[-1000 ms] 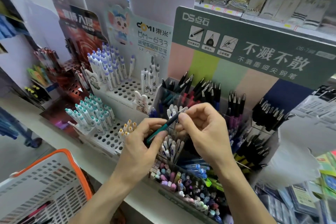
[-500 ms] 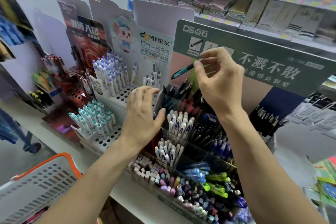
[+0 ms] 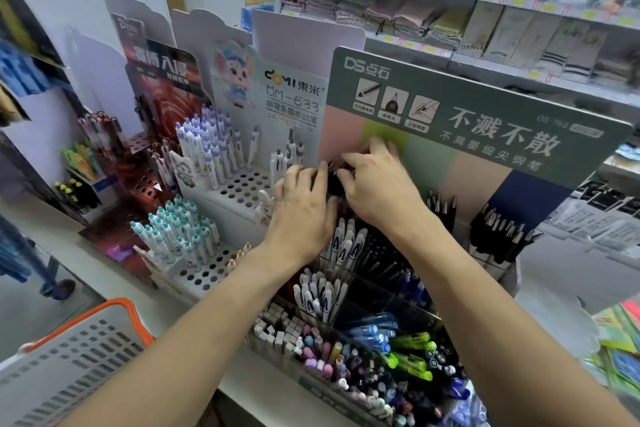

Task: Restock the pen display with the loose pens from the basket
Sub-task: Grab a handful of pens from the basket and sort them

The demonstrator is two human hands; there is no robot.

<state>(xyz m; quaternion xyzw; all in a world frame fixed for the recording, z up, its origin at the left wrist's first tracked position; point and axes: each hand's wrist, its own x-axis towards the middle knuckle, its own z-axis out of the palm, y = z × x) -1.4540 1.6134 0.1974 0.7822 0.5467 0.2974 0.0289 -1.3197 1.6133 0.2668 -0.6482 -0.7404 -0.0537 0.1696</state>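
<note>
Both hands deep in the display's back-left compartment (image 3: 334, 184): left hand (image 3: 301, 208) and right hand (image 3: 377, 184) curled around dark pens there, exact grip unclear. Basket (image 3: 114, 314) at lower left, contents hidden; probably more restocking left.

Surface: a pale shelf counter (image 3: 242, 388) runs from the far left to the lower middle.
Front display: a tiered green-headed pen display (image 3: 485, 121) stands on the counter, its clear compartments holding black, blue, white and green pens.
Beside it: a white perforated pen stand (image 3: 239, 187) with purple-capped and teal-capped pens stands just to the left, touching or nearly so.
Further left: a dark red perforated stand (image 3: 145, 184) follows, holding a few pens.
Far left: small holders (image 3: 76, 191) with yellow-tipped items, blurred.
Basket: a grey basket with an orange rim (image 3: 114, 308) shows at the lower left; whether it rests on the counter cannot be told.
</note>
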